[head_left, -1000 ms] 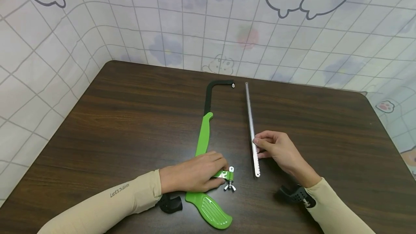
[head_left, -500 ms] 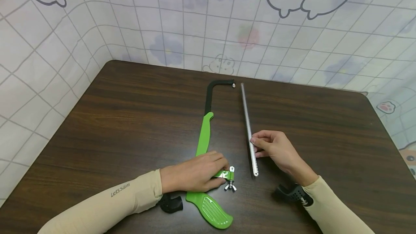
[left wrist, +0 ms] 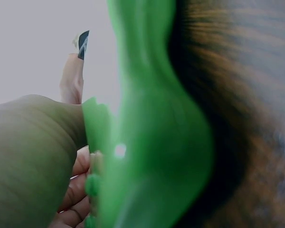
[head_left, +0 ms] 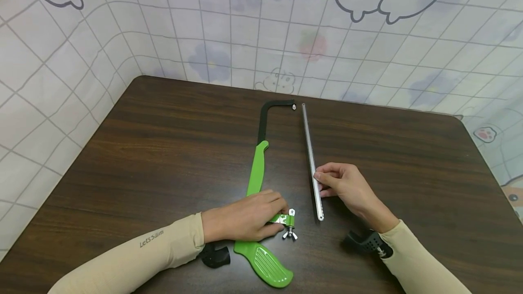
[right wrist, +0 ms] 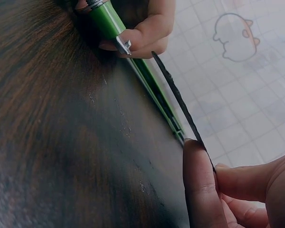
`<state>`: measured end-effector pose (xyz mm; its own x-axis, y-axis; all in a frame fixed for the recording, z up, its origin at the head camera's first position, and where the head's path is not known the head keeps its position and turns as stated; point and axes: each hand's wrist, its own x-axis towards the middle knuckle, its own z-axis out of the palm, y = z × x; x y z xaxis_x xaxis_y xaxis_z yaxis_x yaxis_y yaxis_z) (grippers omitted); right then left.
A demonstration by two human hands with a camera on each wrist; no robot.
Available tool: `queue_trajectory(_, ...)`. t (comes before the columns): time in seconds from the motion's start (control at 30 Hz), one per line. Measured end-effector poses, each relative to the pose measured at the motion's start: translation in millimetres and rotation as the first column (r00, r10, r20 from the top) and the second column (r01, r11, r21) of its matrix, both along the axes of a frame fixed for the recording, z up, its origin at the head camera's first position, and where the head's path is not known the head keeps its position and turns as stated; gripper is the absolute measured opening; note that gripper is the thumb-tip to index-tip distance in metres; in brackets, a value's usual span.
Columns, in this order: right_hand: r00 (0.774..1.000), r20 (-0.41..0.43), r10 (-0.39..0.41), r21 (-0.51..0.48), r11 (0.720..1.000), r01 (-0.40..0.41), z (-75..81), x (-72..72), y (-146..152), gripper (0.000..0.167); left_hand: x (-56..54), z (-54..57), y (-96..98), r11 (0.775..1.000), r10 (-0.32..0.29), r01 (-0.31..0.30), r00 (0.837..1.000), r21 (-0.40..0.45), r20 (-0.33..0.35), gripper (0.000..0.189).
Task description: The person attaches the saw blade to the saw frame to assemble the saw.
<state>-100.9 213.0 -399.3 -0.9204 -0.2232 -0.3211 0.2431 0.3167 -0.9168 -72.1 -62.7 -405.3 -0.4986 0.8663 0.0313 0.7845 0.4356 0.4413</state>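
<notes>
A hacksaw frame [head_left: 256,171] with a green body and a black bent front arm lies on the table, its ridged handle towards me. My left hand [head_left: 249,217] grips it just ahead of the handle, fingers curled over the green bracket that carries a blade pin and a wing nut [head_left: 289,235]. In the left wrist view the green handle [left wrist: 156,118] fills the middle. My right hand [head_left: 347,187] pinches a long silver hacksaw blade [head_left: 309,149] between thumb and fingers, right of the frame and roughly in line with its open side. The right wrist view shows the blade [right wrist: 183,107] edge-on.
The dark wood-grain table [head_left: 163,149] runs back to a white curtain [head_left: 229,26] with a grid and cartoon print. A black strap [head_left: 215,257] shows below the left wrist, and another black strap [head_left: 365,242] sits at the right wrist.
My right hand has moved the hacksaw blade slightly left, nearer the saw frame, mostly in the first half second. My left hand and the frame have stayed in place.
</notes>
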Motion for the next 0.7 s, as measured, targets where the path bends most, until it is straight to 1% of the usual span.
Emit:
queue_trajectory(0.23, 1.0, 0.0, 0.0, -0.002, 1.0, 0.0, -0.1, -0.4, -0.5, 0.034, 0.0, -0.4, -0.5, 1.0, 0.003, -0.003, 1.0, -0.007, 0.005, 0.026)
queue_trajectory(0.7, 1.0, 0.009, -0.005, -0.002, 1.0, 0.005, -0.7, -2.7, -3.7, 0.034, 0.2, -0.7, -0.7, 1.0, -0.001, 0.001, 1.0, -0.003, -0.005, 0.026)
